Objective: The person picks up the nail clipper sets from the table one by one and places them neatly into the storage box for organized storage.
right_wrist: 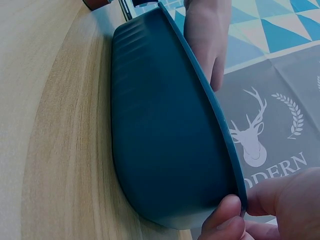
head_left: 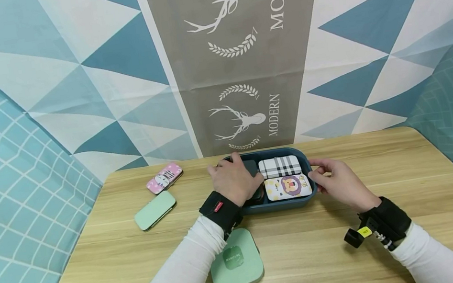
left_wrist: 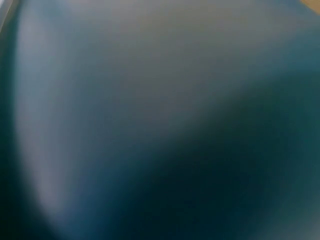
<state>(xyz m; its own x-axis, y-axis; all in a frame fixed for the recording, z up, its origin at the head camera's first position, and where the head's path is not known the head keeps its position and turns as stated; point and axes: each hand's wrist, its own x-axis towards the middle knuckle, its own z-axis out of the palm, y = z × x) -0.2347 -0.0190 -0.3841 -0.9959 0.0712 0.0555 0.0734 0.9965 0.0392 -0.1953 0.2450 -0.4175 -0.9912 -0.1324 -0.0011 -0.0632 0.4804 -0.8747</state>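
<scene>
A dark blue oblong basket sits near the back edge of the table. My right hand pinches its right rim between thumb and fingers. My left hand lies over its left end, fingers spread toward the back and left rim. The left thumb is at a dark case; what the fingers do beneath is hidden, and I cannot tell whether they grip it. Beside it in the basket are a black-and-white plaid case and a white case with a lion picture. The left wrist view is a dark blur.
At the left lie a pink case with a cartoon picture and a long mint case. A square mint case marked MANICURE lies in front, beside the left forearm. Patterned cloth rises behind the wooden table.
</scene>
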